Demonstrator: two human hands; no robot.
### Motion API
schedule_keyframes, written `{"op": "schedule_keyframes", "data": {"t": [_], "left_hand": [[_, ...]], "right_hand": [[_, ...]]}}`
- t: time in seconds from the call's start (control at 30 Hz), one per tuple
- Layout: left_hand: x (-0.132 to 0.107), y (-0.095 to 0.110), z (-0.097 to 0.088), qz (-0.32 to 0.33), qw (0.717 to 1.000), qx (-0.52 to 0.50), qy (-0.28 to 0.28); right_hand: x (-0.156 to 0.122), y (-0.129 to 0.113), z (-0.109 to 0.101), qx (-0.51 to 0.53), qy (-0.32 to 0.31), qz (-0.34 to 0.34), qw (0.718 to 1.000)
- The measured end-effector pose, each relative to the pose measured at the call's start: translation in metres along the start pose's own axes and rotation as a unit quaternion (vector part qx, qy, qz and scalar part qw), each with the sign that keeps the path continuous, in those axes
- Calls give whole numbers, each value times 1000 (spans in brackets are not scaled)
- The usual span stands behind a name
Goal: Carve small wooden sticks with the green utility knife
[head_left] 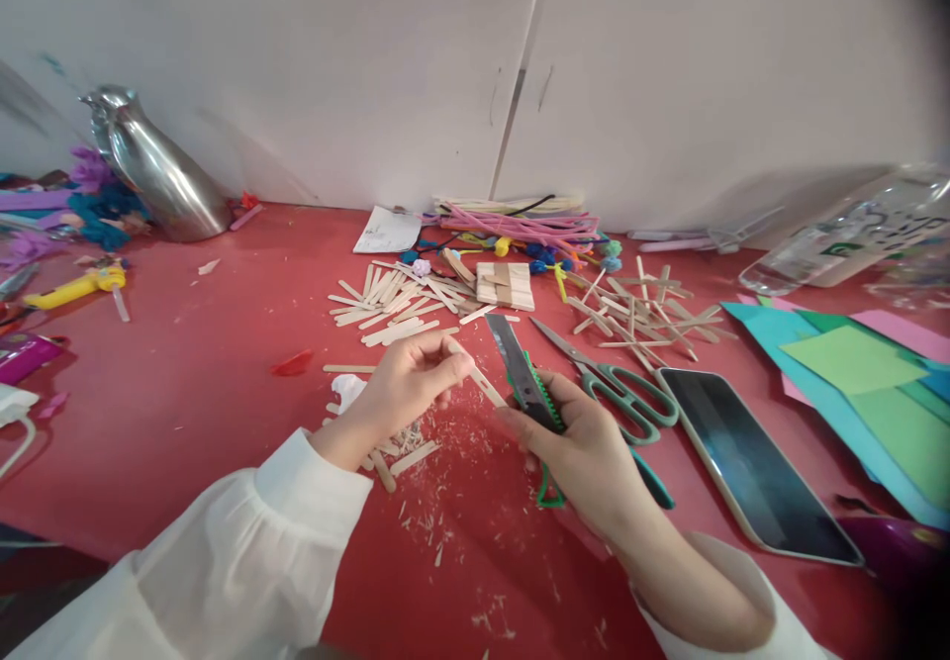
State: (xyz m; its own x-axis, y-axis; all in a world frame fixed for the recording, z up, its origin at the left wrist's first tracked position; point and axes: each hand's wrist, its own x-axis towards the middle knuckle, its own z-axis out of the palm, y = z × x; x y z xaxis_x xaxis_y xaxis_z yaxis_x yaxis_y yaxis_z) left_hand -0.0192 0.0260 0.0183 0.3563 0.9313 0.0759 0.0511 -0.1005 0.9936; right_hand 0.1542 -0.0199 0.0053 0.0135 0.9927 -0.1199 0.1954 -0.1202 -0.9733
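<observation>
Between thumb and fingers, my left hand (416,383) pinches one end of a pale wooden craft stick (486,384). A slot or notch seems to run along the stick's middle. My right hand (579,442) is wrapped around a green utility knife (541,403), its long blade out and pointing up and away. The stick's other end meets my right thumb. Wood shavings (427,512) are scattered over the red table (244,314) below my hands. Green-handled scissors (623,393) lie just beyond my right hand.
Craft sticks (393,294) are piled behind my hands, with a bundled stack (506,286) beside them. A phone (757,462) and coloured paper (868,383) lie at right. A steel jug (163,170), a yellow glue gun (78,287) and a plastic bottle (846,230) stand or lie further out.
</observation>
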Motion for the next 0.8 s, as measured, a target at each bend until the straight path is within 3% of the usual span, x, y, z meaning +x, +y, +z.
{"op": "schedule_keyframes", "data": {"t": [0.27, 0.33, 0.4, 0.53, 0.63, 0.8], "left_hand": [[-1, -3, -5, 27, 976, 200, -88], [-1, -4, -4, 67, 968, 237, -51], [1, -6, -4, 103, 962, 253, 24], [5, -9, -9, 135, 946, 249, 158], [6, -8, -10, 135, 941, 244, 192], [4, -8, -8, 141, 940, 246, 192]], "right_hand": [[3, 4, -12, -8, 133, -46, 990], [2, 2, -12, -32, 144, -54, 988], [1, 0, -10, -38, 134, -65, 988], [-3, 0, -7, -51, 52, -113, 991], [-3, 3, -7, -117, 19, -133, 984], [-3, 4, -8, -176, 27, -136, 975]]}}
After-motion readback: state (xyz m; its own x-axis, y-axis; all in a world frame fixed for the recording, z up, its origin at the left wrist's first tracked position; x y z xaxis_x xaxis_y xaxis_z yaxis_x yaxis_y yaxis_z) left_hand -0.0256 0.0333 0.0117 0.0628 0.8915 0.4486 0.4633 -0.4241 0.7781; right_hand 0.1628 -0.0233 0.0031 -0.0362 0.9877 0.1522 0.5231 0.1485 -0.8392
